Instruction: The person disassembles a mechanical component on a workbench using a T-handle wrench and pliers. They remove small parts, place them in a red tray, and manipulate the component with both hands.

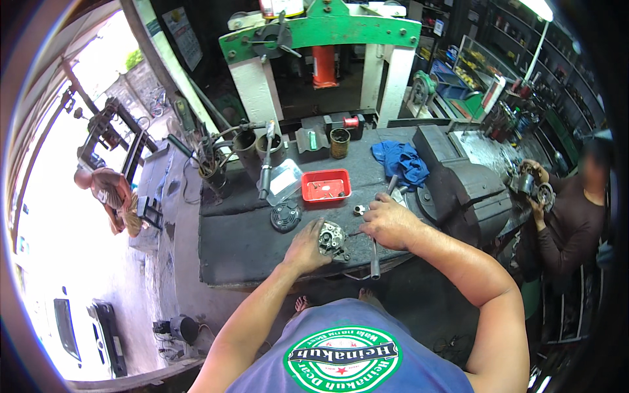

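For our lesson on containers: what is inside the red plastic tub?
The red plastic tub holds several loose parts, too small to identify; anything against its near side would be hidden.

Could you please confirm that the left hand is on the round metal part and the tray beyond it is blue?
Not quite: the head view shows the tray is red; the left hand is on the round metal part.

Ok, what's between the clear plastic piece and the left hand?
A round black slotted cover lies on the bench between the clear plastic piece and the left hand; the head view shows it.
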### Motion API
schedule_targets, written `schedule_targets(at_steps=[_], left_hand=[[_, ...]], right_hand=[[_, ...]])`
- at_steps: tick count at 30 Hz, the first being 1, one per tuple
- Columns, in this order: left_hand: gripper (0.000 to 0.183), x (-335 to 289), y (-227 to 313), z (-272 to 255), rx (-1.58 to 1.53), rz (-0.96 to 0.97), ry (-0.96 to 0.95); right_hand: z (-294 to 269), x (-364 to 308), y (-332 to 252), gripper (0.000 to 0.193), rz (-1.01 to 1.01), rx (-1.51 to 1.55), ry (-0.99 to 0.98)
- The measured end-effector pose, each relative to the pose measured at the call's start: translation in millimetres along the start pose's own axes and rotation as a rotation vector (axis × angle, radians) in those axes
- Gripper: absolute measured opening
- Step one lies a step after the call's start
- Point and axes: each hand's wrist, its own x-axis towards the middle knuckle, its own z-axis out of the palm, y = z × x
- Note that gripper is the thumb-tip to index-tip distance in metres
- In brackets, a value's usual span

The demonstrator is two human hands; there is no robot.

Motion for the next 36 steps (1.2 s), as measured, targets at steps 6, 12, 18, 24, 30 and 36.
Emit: schedule_targets(at_steps=[6,12,18,24,30,36], left_hand=[[0.08,24.5,3.6,24.2,0.171,0.3,0.164],[0.036,48.8,-5.0,57.9,0.126,0.251,0.159],[0.04,38.6,14.3,42.9,0.127,0.134,0.051],[0.028,34.2,12.5,42.4,0.136,0.206,0.145],[0.027,37.9,10.1,44.1,0.104,0.213,0.125],[0.032,39.8,9.6,33.2,0.107,0.271,0.031]], right_hand=[[15.0,20.7,-0.7,0.016,-0.112,-0.053,-0.03],[-3.1,57.3,-19.0,0.031,0.04,-0.067,-0.364],[8.2,73.2,7.8,0.059,0.549,0.952,-0.558],[64.5,19.6,8.2,0.054,0.276,1.989,-0.083],[89.0,11.3,-4.7,0.03,0.346,1.526,0.096],[109.5,25.3,-29.4,0.006,0.541,1.184,0.45]])
